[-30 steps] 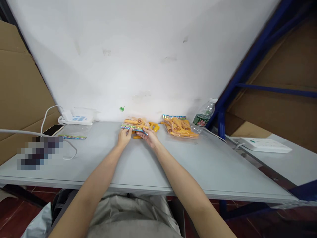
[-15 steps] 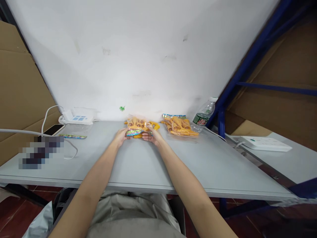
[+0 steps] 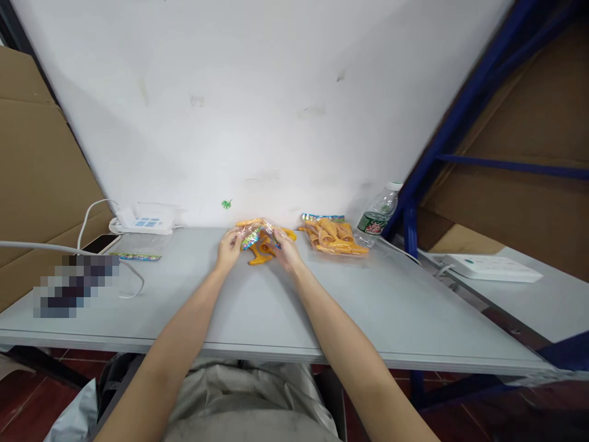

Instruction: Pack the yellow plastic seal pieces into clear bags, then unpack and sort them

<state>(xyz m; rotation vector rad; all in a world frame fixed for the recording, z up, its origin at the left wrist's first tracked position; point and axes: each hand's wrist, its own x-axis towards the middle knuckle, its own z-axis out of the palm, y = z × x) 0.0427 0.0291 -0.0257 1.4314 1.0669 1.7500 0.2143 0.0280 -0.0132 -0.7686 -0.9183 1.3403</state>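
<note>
Clear plastic crinkles between two bare hands over a grey table (image 3: 262, 319), where a person's left hand (image 3: 229, 248) and right hand (image 3: 286, 248) pinch opposite sides of a clear bag (image 3: 251, 237) near the middle of the back edge. The fingertips are partly hidden by glare and film. The two-sided hold likely keeps the limp plastic from folding; its printed strip tilts toward the left hand. Orange horn-shaped pieces (image 3: 261, 260) show between the hands, toward the front edge, though which lie inside the bag and which beneath it cannot be told.

Just beyond the right hand, also by the back edge, rests a filled bag (image 3: 335, 233) of similar orange pieces, perhaps set aside to leave the middle free for both hands. A plastic bottle (image 3: 378, 212) leans beside it, near the back right corner, apparently propped by the blue frame (image 3: 411, 230).

Toward the back left corner, a flat bag (image 3: 138, 244) lies before a white power strip (image 3: 146, 224), with a phone (image 3: 102, 244) nearby, probably kept there for the cables. Closer to the front left corner, a pixelated patch cannot be identified.
</note>
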